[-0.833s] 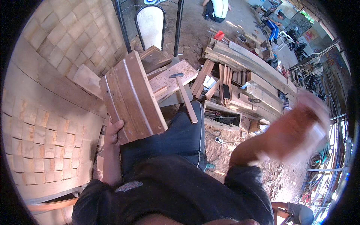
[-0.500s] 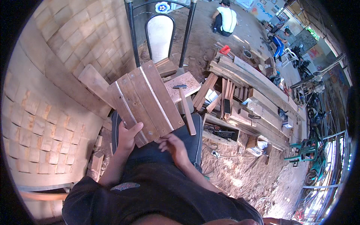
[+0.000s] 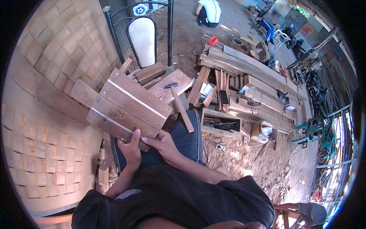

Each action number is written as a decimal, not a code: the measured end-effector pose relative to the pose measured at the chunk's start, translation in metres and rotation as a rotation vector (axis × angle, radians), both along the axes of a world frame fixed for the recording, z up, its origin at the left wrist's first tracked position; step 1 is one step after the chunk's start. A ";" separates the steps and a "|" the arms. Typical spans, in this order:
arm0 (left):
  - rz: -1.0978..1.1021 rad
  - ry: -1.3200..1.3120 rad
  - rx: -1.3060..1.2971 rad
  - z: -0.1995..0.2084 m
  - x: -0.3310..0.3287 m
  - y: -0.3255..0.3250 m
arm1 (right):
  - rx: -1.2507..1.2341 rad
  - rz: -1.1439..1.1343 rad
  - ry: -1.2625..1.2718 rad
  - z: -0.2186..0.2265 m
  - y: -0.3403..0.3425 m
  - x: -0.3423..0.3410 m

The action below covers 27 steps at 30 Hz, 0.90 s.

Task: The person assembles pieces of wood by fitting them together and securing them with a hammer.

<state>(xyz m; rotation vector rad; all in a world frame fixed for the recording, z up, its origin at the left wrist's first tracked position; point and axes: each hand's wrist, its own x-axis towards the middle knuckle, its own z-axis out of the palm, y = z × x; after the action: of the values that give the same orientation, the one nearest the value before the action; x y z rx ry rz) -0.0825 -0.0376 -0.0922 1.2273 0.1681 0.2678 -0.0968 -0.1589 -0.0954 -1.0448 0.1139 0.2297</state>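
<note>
A panel of joined wooden planks (image 3: pixel 127 107) rests tilted over my lap, its long edges running from upper left to lower right. My left hand (image 3: pixel 130 150) grips its near edge from below, thumb on top. My right hand (image 3: pixel 163 143) holds the same near edge just to the right, fingers pressed against the underside. A hammer (image 3: pixel 179 107) with a wooden handle lies just beyond the panel, its dark head on a flat board (image 3: pixel 171 84).
A woven bamboo wall (image 3: pixel 42 76) curves along my left. Ahead stand a metal chair frame (image 3: pixel 143 38), stacked planks (image 3: pixel 248 80) and an open wooden box (image 3: pixel 221 122) on sawdust-covered ground. A person crouches far ahead (image 3: pixel 209 11).
My right hand came in from the far right and took hold of the panel's near edge. The panel has turned flatter, its planks now lying more crosswise.
</note>
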 end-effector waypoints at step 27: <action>-0.170 0.161 -0.237 -0.017 0.012 0.026 | -0.050 0.031 0.053 -0.017 -0.001 -0.002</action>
<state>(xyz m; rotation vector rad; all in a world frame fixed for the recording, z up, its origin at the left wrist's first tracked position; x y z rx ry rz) -0.0707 -0.0119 -0.1089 1.0199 0.2266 0.0006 -0.0983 -0.1599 -0.1121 -1.0909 0.1522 0.2841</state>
